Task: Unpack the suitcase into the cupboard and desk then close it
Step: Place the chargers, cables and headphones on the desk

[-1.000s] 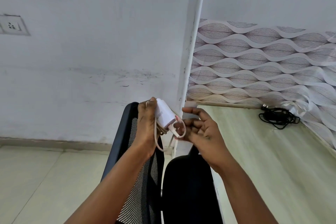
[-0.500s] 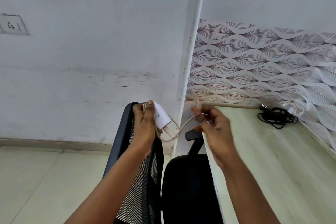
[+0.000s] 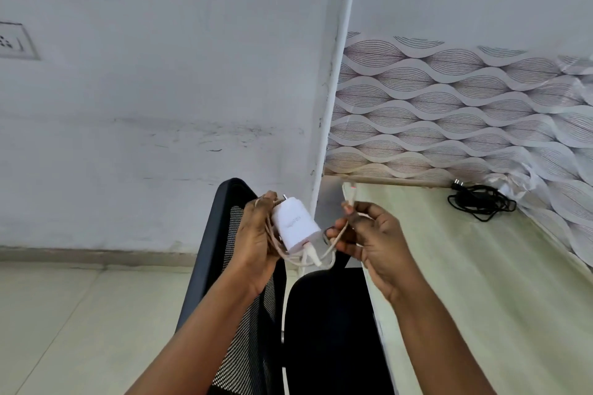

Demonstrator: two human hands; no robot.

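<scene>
A pale wooden desk (image 3: 481, 282) fills the right side, its left edge running toward the viewer and its far edge against a wall of wavy patterned paper. A black mesh chair (image 3: 244, 314) stands just beside that left edge. Near the far right corner of the desk lies a bundled black cord (image 3: 481, 202). Both hands are raised above the chair, short of the desk's left edge. The left hand (image 3: 253, 234) grips a white charger (image 3: 295, 224), fingers curled round it, prongs pointing up and away. Its pale cable (image 3: 305, 258) sags in a loop to the right hand (image 3: 372, 234), which pinches the free end upright between thumb and fingertips. The right hand is nearer the desk, so the charger would likely travel rightward to be set down
</scene>
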